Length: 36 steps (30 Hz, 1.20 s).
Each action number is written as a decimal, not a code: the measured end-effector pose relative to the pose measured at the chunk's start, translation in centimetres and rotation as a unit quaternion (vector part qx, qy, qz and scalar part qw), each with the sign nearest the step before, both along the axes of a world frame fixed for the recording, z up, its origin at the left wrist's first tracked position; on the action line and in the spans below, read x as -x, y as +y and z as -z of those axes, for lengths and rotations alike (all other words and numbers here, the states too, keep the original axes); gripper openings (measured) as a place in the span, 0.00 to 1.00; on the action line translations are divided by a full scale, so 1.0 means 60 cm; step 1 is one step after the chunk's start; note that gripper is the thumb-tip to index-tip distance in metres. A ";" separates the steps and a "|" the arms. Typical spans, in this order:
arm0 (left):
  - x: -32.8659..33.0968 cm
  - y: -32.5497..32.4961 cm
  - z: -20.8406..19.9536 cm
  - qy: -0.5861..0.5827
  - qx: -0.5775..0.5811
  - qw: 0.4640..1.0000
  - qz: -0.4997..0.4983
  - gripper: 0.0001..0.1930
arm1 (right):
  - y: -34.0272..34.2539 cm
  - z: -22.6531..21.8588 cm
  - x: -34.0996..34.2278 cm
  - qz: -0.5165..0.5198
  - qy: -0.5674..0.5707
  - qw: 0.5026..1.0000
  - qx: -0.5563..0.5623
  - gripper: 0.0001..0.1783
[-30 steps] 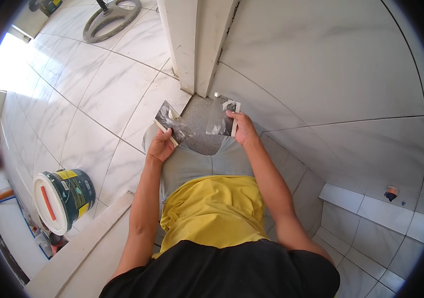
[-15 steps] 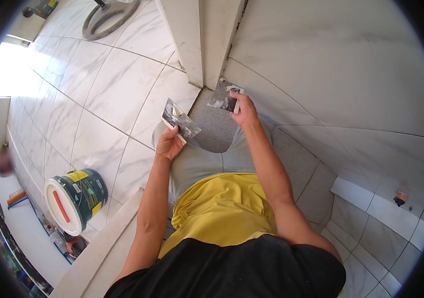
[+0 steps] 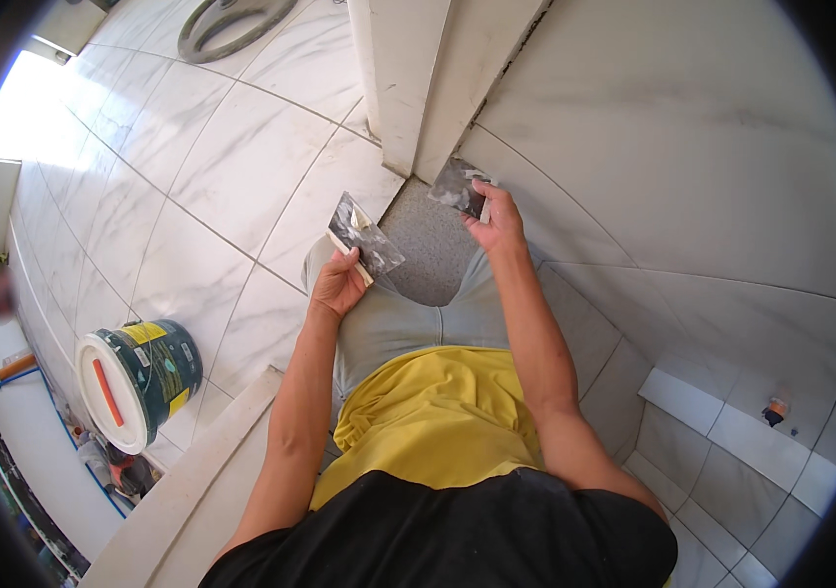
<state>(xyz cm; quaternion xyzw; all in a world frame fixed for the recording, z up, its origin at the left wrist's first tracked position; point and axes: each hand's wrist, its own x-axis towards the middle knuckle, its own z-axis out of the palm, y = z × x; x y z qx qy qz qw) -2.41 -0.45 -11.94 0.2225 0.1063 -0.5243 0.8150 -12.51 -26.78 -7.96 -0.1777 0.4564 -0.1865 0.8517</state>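
Note:
My left hand (image 3: 338, 283) is closed around the edge of a flat filling knife (image 3: 364, 237), with a small lump of white paste on its smeared dark blade. In my right hand (image 3: 496, 220) is a second filling knife (image 3: 457, 186), its blade streaked with white. That blade is by the lower corner where the white door frame (image 3: 428, 108) meets the tiled wall (image 3: 633, 127); I cannot tell whether it touches. Below and between both blades shows a speckled grey sill (image 3: 430, 238), in front of my knees.
A dark green bucket (image 3: 168, 377) with a white lid and an orange handle lies left on the marble-look floor tiles (image 3: 192, 176). A grey ring-shaped base (image 3: 232, 29) stands far left. Tools (image 3: 129, 475) lie beyond the bucket. A small bottle (image 3: 776, 410) rests on the tiled ledge at right.
The whole view has shifted slightly. My right hand's knife has turned a little and lies slightly lower by the frame's corner. Both hands keep their holds.

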 end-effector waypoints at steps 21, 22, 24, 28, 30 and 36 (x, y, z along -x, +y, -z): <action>-0.002 0.003 -0.002 0.005 0.035 0.999 0.001 0.23 | -0.009 -0.104 0.003 0.086 -0.016 0.996 0.002 0.07; -0.002 0.001 -0.005 0.008 0.038 0.999 0.004 0.23 | -0.010 -0.104 0.006 0.101 -0.022 0.995 0.004 0.06; -0.004 0.004 -0.008 0.006 0.038 0.999 0.002 0.23 | 0.012 -0.143 0.005 0.077 -0.036 0.996 0.015 0.05; -0.004 0.005 -0.002 0.001 0.039 0.999 -0.002 0.22 | 0.023 -0.114 0.034 -0.006 -0.006 0.999 0.038 0.04; -0.005 0.005 0.000 0.005 0.037 0.999 -0.001 0.22 | 0.026 -0.071 0.036 -0.033 0.018 0.999 0.035 0.05; -0.009 0.009 0.007 0.013 0.038 0.999 0.013 0.22 | 0.004 0.043 0.018 -0.060 0.078 0.995 0.024 0.10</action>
